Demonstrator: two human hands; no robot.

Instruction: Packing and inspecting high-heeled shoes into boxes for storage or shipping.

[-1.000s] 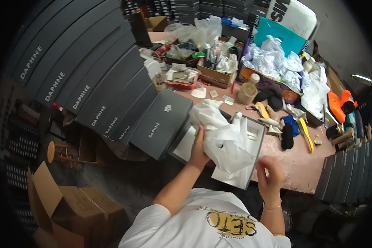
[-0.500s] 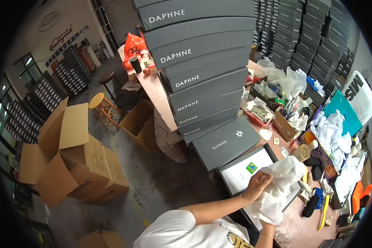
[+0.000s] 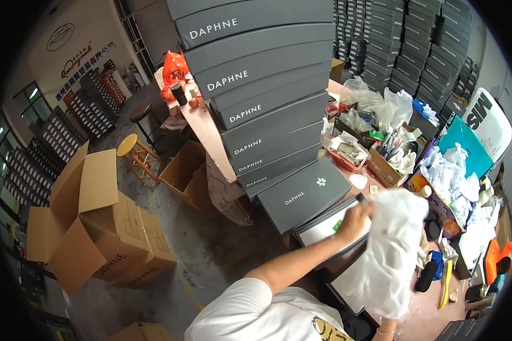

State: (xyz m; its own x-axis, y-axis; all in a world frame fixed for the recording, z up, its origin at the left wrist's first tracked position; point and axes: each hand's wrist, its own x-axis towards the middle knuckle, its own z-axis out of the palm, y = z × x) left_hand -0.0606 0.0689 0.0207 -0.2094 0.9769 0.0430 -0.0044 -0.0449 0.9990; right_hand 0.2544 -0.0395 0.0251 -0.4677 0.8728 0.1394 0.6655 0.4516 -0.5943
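A thin white sheet of wrapping, tissue-like or cloth-like [image 3: 393,250], hangs spread out above the table edge. My left hand [image 3: 355,221] is closed at its upper left edge, the fingers a little blurred. My right hand is hidden behind the white wrapping; only its wrist [image 3: 385,328] with a thin bracelet shows below. Under my left hand lies an open dark shoe box part with a white inside [image 3: 316,234] and a small green sticker [image 3: 337,225]. Beyond it, a closed dark grey shoe box [image 3: 304,196] lies flat.
A tall stack of grey shoe boxes [image 3: 267,85] rises ahead. To the right are a red basket [image 3: 350,162], crumpled white paper [image 3: 452,176], a black brush [image 3: 425,277] and a yellow-handled tool [image 3: 446,284]. Open cartons [image 3: 125,233] and a wooden stool [image 3: 128,145] stand at left.
The white wrapping was bunched up and now hangs longer and spread out. My left hand has moved slightly up with its edge; my right wrist has shifted right and lower.
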